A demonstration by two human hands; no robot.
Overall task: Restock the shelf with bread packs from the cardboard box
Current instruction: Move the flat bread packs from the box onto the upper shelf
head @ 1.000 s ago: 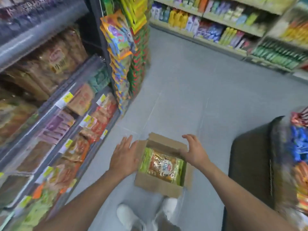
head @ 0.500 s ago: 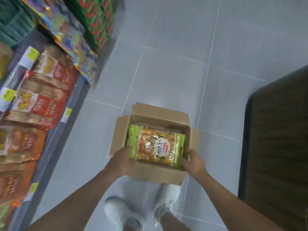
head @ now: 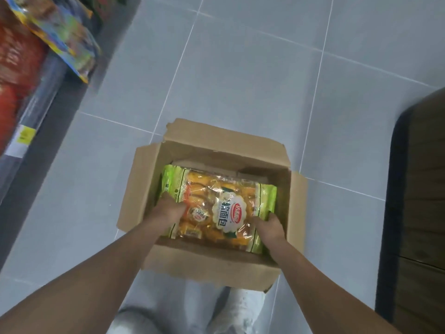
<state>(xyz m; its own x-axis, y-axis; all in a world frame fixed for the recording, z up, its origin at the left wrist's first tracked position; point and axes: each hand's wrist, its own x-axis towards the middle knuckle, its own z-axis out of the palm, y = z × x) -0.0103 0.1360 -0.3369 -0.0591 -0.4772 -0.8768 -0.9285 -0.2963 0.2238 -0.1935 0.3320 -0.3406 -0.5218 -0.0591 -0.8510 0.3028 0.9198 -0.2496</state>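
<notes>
Head view: left hand [head: 169,211] and right hand [head: 270,227] grip bread pack [head: 218,189] between them in cardboard box [head: 212,268].

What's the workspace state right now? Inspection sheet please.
Surface: grey tiled floor; the box sits on it.
Job's things: cardboard box, flaps open; one bread pack lying flat inside.
Clutter: nothing seen.
Grippers: left hand grips the pack's left end; right hand grips its near right corner.
Cables: nothing seen.
Surroundings: stocked shelf at left, blurred; snack packets hanging beside it; dark unit at right; white shoes near the box.
</notes>
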